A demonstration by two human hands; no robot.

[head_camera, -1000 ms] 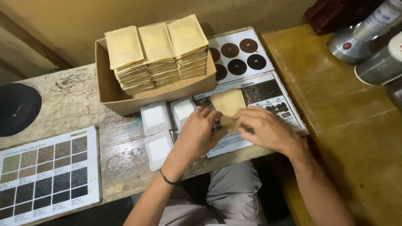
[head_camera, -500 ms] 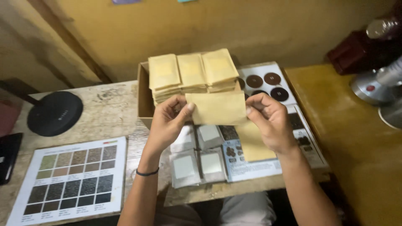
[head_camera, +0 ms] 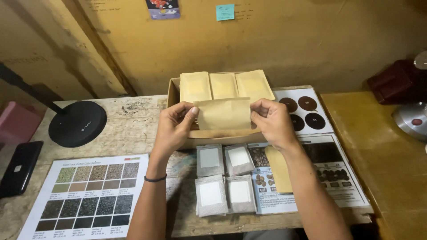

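Observation:
Both hands hold one flat tan paper pouch point(head_camera: 223, 114) up in front of an open cardboard box point(head_camera: 174, 90). My left hand point(head_camera: 176, 123) pinches its left edge, my right hand point(head_camera: 272, 121) its right edge. The box holds three stacks of the same tan pouches point(head_camera: 223, 84). Below the pouch, several small grey sachets with white squares point(head_camera: 226, 178) lie in a two-by-two group on the wooden table point(head_camera: 129, 129). Another tan pouch point(head_camera: 280, 168) lies flat beside them, partly under my right forearm.
A colour chart sheet point(head_camera: 91, 194) lies front left. A printed sheet with dark discs and bean pictures point(head_camera: 327, 155) sits under the right arm. A round black lamp base point(head_camera: 77, 123) and a black phone point(head_camera: 18, 168) are at left. A metal appliance point(head_camera: 411, 118) stands right.
The hands picked a tan pouch off the printed sheet and raised it in front of the box. The camera tilted up, bringing the wall into view.

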